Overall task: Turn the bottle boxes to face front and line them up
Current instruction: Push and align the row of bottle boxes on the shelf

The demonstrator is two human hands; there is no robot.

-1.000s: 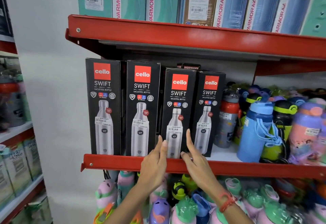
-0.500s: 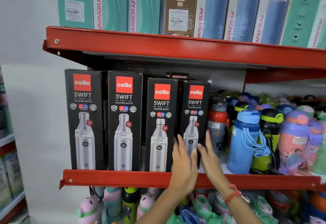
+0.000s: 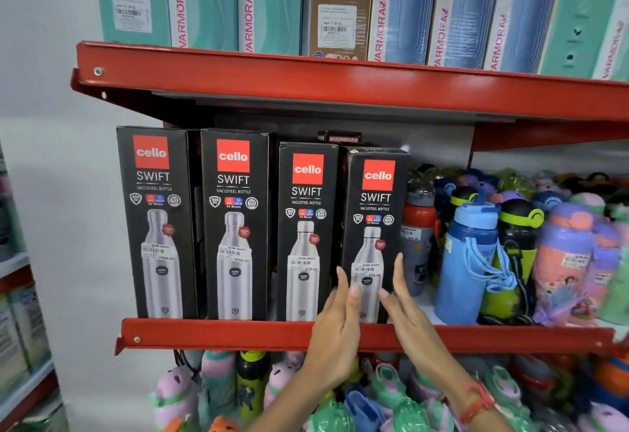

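Observation:
Four black bottle boxes stand side by side on the red shelf [image 3: 221, 333], all with the printed front facing out. The first box [image 3: 156, 227] and second box [image 3: 235, 227] are taller than the third box [image 3: 306, 220] and the rightmost box [image 3: 374, 207]. My left hand [image 3: 335, 333] lies against the lower left edge of the rightmost box, thumb on its front. My right hand [image 3: 408, 316] lies against its lower right edge, fingers straight. The box sits between both hands.
Right of the boxes stand loose bottles, the nearest a red-and-grey bottle [image 3: 418, 237] and a blue bottle [image 3: 473, 261]. A small dark box [image 3: 342, 138] shows behind the row. Tall teal and blue cartons [image 3: 265, 6] fill the upper shelf; children's bottles [image 3: 218, 384] crowd below.
Both hands moved right from the third box to the rightmost box and now rest on its two sides. The view has shifted slightly up.

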